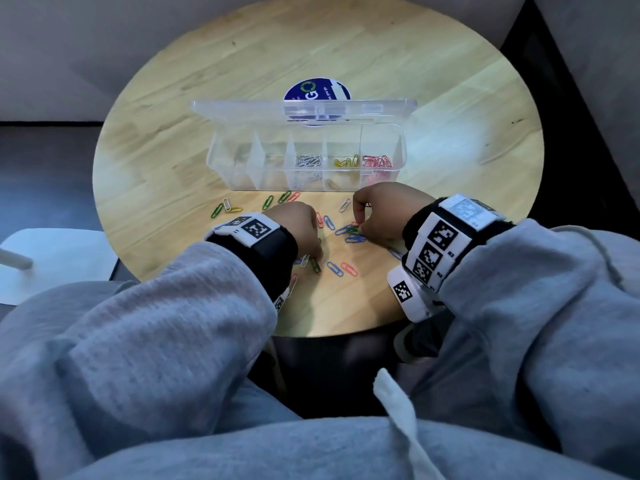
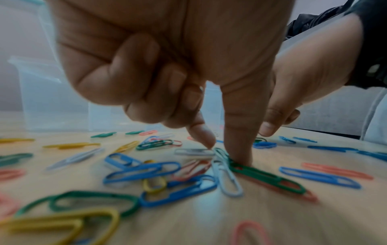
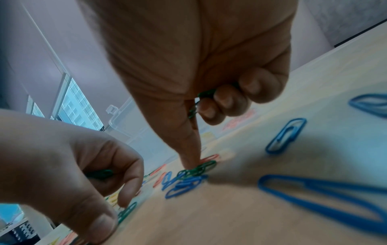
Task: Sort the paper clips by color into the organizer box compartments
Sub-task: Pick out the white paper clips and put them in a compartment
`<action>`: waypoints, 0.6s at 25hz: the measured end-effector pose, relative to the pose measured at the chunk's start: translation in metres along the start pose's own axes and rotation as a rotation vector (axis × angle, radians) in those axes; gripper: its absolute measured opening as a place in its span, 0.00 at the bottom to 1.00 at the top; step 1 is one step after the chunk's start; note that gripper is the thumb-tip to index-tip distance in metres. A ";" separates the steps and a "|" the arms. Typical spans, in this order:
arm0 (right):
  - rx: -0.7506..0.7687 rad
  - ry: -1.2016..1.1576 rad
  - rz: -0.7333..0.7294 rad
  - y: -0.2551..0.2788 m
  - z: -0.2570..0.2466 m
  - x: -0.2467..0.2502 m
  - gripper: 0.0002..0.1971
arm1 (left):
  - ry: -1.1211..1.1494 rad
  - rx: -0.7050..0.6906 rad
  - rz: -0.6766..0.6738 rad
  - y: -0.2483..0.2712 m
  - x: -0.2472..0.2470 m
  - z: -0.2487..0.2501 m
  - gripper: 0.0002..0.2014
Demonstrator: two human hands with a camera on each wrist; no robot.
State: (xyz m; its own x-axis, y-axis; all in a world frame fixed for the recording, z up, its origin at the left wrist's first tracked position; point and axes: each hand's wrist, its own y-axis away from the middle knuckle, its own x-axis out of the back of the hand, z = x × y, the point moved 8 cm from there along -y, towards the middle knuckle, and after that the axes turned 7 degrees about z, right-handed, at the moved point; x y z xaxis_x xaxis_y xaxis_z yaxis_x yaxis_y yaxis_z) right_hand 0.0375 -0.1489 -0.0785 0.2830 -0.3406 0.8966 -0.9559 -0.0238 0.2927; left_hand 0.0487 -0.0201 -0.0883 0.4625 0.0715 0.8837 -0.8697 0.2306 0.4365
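Loose paper clips in green, blue, red, yellow and white lie on the round wooden table [image 1: 450, 98] in front of the clear organizer box [image 1: 306, 157]. The box's lid stands open. Its compartments hold white clips [image 1: 310, 161], yellow clips [image 1: 346, 162] and red clips [image 1: 377, 161]; the two left compartments look bare. My left hand [image 1: 313, 258] presses a fingertip on a green clip [image 2: 266, 179] and keeps another green clip [image 3: 100, 174] in its curled fingers. My right hand [image 1: 358, 223] pins a green clip [image 3: 199, 169] to the table with one finger, more green clips [image 3: 206, 94] tucked under its curled fingers.
Blue clips [image 1: 355, 239] lie between the hands, and a blue and a red clip [image 1: 343, 268] lie nearer me. Green, white and yellow clips [image 1: 225, 207] are scattered to the left. A round blue sticker [image 1: 317, 90] sits behind the box. A white chair [image 1: 52, 261] stands at left.
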 end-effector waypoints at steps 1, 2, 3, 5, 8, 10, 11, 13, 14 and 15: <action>0.013 0.002 -0.004 0.000 -0.001 -0.002 0.07 | -0.001 -0.014 0.011 -0.001 0.001 0.001 0.08; 0.019 0.010 -0.008 -0.001 -0.002 -0.003 0.08 | -0.002 -0.029 0.019 -0.001 0.001 0.002 0.07; 0.014 0.019 -0.008 -0.002 -0.001 -0.005 0.08 | -0.005 -0.042 0.021 -0.001 0.002 0.003 0.07; -0.001 0.029 -0.001 -0.003 0.002 -0.005 0.10 | -0.010 -0.055 0.019 0.000 0.002 0.004 0.06; 0.024 0.012 0.011 -0.005 -0.001 -0.004 0.10 | -0.006 -0.059 0.044 0.000 0.003 0.004 0.08; 0.053 0.013 -0.007 -0.004 -0.005 -0.006 0.10 | -0.002 -0.061 0.059 -0.001 0.004 0.004 0.08; 0.052 0.018 -0.017 -0.004 -0.005 -0.006 0.10 | 0.000 -0.058 0.053 -0.001 0.003 0.004 0.08; 0.021 0.018 -0.029 -0.003 -0.002 -0.007 0.10 | 0.023 -0.039 0.021 -0.003 0.001 0.003 0.06; 0.007 0.016 -0.035 -0.003 -0.001 -0.006 0.10 | 0.041 -0.028 0.004 -0.003 -0.001 0.002 0.05; -0.001 0.016 -0.044 -0.002 0.000 -0.007 0.09 | 0.059 -0.020 -0.011 -0.003 -0.002 0.001 0.04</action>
State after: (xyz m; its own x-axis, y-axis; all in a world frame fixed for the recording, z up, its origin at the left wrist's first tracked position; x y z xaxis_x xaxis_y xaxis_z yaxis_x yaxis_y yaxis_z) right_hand 0.0378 -0.1465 -0.0850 0.3260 -0.3241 0.8881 -0.9424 -0.0375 0.3323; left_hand 0.0501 -0.0218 -0.0911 0.4821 0.1258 0.8671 -0.8610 0.2510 0.4423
